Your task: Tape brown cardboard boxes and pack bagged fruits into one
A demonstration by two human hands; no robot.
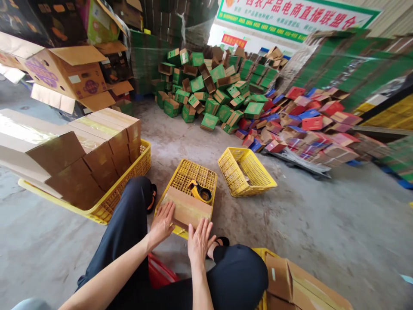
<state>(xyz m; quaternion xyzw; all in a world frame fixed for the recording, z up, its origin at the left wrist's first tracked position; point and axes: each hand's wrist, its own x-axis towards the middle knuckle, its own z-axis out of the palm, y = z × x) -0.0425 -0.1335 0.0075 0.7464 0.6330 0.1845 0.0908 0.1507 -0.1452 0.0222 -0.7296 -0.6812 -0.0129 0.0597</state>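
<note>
A brown cardboard box (189,206) with tape along its top lies across an upturned yellow plastic crate (180,175) between my knees. My left hand (163,220) rests on the box's near left part, fingers stretched out. At the near right part, my right hand (198,239) also lies with fingers extended against the box. Neither hand wraps around it. Just beyond the box, a yellow tape dispenser (200,192) sits on the crate.
To the left, a yellow crate (101,211) holds several cardboard boxes (103,159). A tilted yellow crate (247,172) stands right of centre. More boxes (303,280) sit in a crate at lower right. Heaps of green boxes (209,120) and red and blue boxes (311,123) lie behind.
</note>
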